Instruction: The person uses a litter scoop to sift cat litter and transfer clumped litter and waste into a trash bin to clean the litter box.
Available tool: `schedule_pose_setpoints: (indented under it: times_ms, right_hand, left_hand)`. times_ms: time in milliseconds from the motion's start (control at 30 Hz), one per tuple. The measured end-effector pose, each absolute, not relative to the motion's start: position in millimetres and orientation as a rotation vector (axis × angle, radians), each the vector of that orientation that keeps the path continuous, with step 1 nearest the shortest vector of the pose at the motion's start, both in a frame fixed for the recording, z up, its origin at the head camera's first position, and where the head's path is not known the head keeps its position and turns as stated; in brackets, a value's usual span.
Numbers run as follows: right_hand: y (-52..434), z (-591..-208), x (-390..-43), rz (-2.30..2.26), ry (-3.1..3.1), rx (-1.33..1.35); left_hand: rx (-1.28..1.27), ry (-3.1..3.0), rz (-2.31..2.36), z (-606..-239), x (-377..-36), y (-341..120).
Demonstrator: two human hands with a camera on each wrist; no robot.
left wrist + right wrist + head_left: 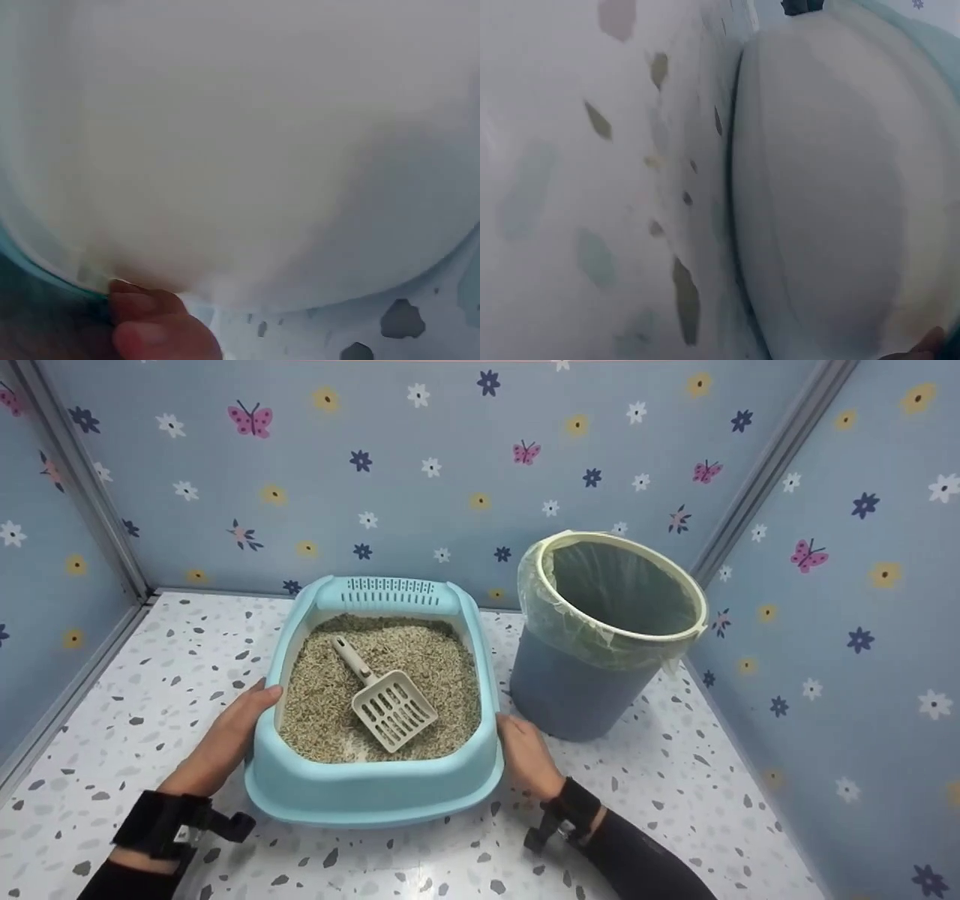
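A light blue litter box (375, 799) filled with grey-brown litter (442, 675) stands on the speckled floor. A beige slotted scoop (390, 706) lies in the litter, handle pointing away. My left hand (232, 735) grips the box's left rim, thumb over the edge. My right hand (529, 757) holds the right rim near the front corner. In the left wrist view the box wall (240, 150) fills the frame, with a fingertip (150, 334) beneath it. The right wrist view shows the box's curved side (840, 187), blurred, against the floor (592, 187).
A blue waste bin (592, 690) lined with a pale plastic bag stands just right of the box. Blue walls with flowers and butterflies close in the back and both sides. Speckled white floor (675, 765) lies around the box.
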State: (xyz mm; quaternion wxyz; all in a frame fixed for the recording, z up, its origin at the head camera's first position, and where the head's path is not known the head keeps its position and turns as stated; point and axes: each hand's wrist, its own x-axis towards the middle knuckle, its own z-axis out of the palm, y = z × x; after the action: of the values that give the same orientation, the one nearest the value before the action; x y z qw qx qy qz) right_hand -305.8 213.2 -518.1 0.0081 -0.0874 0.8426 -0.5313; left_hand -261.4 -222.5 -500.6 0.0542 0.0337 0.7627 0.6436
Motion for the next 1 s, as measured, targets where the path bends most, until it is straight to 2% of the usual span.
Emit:
schedule_pose_setpoints:
  times_ms: [233,467,567,767,1000]
  right_hand:
    - [204,-520,-342,-1.742,2.539,-0.234]
    - [217,-583,-376,-1.723,2.688,-0.243]
    - [217,-578,-364,-1.705,2.732,-0.243]
    - [210,-530,-319,-1.746,2.652,-0.247]
    - [210,-523,-311,-1.756,2.640,-0.227]
  left_hand:
    - [0.041,2.302,1.939,-499,-262,-224]
    - [0.079,2.300,1.958,-500,-263,-225]
    - [0.083,2.298,1.945,-500,-261,-225]
    - [0.113,2.260,1.964,-499,-258,-221]
    - [0.145,2.248,2.014,-498,-254,-216]
